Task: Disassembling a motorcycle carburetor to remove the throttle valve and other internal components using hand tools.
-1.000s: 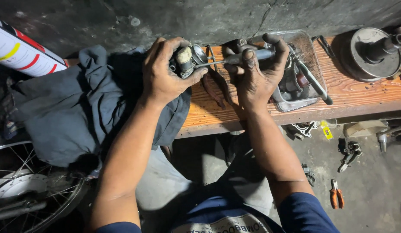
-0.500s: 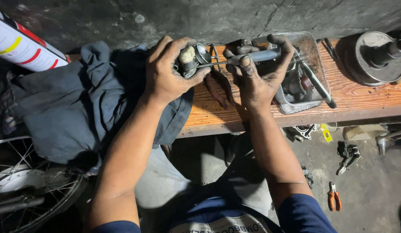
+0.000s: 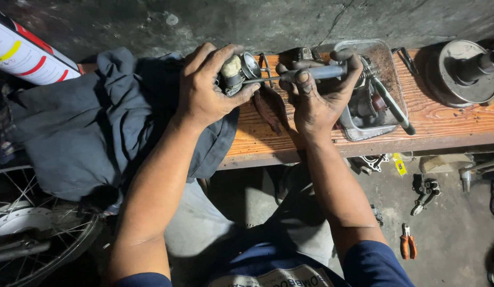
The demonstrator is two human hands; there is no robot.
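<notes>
Gripping, left hand point(image 3: 207, 93): closed around a small metal engine part point(image 3: 237, 72), fingers over its top, thumb under it, held above the wooden bench point(image 3: 444, 119).
Gripping, right hand point(image 3: 316, 95): wrapped round the grey handle of a screwdriver point(image 3: 311, 73); its thin shaft runs leftward to the part.
Tray: a clear plastic tray point(image 3: 388, 64) sits on the bench just behind the right hand; inside lie a spring, dark metal pieces and a long grey rod point(image 3: 393, 106) that sticks out over the tray's front edge.
Hard to make out: the tray's left half is covered by the right hand; what the tool tip meets on the part is hidden by the left fingers.
Bench, left: a crumpled grey cloth point(image 3: 82, 133) drapes over the edge, under the left forearm.
Bench, right: a round metal drum point(image 3: 462, 72), cut off by the frame.
Floor: orange-handled pliers point(image 3: 407, 245) and loose metal bits, well apart from the hands.
Lower left: a spoked wheel point(image 3: 29, 239), partly out of view.
</notes>
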